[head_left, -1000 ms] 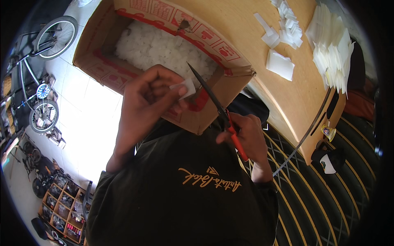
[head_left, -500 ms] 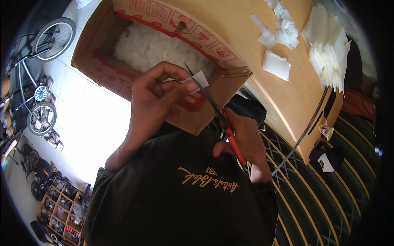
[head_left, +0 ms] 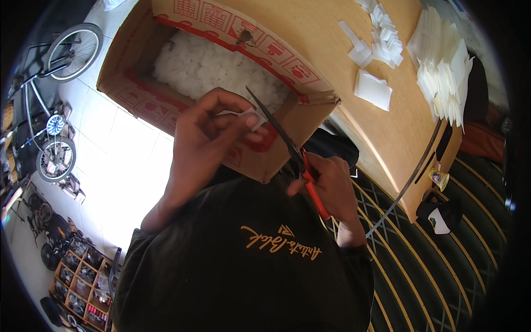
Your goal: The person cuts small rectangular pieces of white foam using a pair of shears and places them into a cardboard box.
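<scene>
Between the thumb and fingers of my left hand (head_left: 213, 124) is a small white paper piece (head_left: 256, 118), its edge sticking out past the fingertips. My right hand (head_left: 332, 185) grips red-handled scissors (head_left: 311, 191). The dark blades (head_left: 274, 125) point up and to the left, close beside the paper, and look closed or nearly so. Both hands are over the near side of an opened cardboard box (head_left: 310, 114) with red print. Inside the box lies a heap of small white cut pieces (head_left: 215, 66).
On the wooden table (head_left: 381, 133) to the right are a stack of white sheets (head_left: 373, 89), a row of folded strips (head_left: 385, 41) and a large sheaf of paper (head_left: 440, 72). A dark cap (head_left: 440, 213) lies by the table edge. A bicycle (head_left: 55, 119) stands at left.
The paper's protruding part has become shorter. My left hand has shifted slightly left, and the scissor blades now lie clear of the paper's outer edge.
</scene>
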### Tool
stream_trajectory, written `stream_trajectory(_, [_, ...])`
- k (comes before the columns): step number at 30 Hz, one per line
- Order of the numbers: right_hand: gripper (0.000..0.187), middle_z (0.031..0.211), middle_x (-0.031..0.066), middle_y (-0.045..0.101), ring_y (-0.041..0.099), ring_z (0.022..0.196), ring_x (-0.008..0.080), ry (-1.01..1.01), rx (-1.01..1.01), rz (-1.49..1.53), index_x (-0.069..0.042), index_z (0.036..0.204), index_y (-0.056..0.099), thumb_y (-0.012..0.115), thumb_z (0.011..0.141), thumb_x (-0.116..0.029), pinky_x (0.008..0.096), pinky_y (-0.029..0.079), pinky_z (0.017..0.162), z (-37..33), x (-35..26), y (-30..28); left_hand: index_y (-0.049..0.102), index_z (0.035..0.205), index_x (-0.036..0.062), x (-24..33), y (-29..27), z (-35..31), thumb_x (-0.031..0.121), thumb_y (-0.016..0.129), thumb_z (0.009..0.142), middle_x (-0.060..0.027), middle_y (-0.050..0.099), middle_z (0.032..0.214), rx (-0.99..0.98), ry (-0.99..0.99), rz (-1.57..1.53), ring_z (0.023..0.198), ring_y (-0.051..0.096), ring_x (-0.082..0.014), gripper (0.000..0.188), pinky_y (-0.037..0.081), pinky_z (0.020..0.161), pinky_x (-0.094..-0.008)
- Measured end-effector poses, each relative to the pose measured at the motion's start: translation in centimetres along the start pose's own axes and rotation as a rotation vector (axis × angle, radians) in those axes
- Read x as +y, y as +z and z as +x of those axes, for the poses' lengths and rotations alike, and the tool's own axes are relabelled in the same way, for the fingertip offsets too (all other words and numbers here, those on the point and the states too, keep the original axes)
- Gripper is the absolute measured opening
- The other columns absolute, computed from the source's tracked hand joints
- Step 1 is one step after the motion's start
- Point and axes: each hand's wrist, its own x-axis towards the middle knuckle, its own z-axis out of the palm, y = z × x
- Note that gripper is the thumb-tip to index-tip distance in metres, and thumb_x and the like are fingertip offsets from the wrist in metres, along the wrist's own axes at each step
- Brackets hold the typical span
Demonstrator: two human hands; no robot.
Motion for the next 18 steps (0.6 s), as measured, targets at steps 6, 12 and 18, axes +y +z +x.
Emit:
stream_trajectory(6, [0.104,0.057,0.0097,0.052,0.054,0.056,0.0381,-0.134,-0.029,0.000,0.000,0.104,0.061,0.079,0.036,-0.077,0.0393,0.041,0.054,-0.2,1.2,0.1,0.056,0.106,-0.0063,-0.4,-0.1,0.0,0.002,0.061,0.093,-0.0121,0.065,0.097,0.061,0.094,-0.087,0.092,0.070,-0.0202,0.016,0.056,0.081,-0.0269])
stream_trajectory(12, [0.120,0.068,0.0134,0.056,0.059,0.071,0.0398,-0.168,0.003,-0.034,0.000,0.126,0.049,0.079,0.038,-0.076,0.0439,0.043,0.063,-0.2,0.9,0.6,0.057,0.102,-0.0071,0.1,0.1,-0.1,-0.002,0.064,0.090,-0.0133,0.066,0.094,0.033,0.083,-0.064,0.088,0.070,-0.0200,0.015,0.058,0.077,-0.0271])
stream_trajectory(18, [0.099,0.076,0.0127,0.063,0.066,0.075,0.0369,-0.169,-0.009,-0.100,0.001,0.113,0.053,0.082,0.049,-0.069,0.0435,0.051,0.066,-0.1,-0.4,-0.3,0.056,0.098,-0.0071,-0.2,0.4,0.2,-0.007,0.064,0.087,-0.0166,0.067,0.093,-0.029,0.064,-0.107,0.085,0.070,-0.0202,0.013,0.059,0.073,-0.0280])
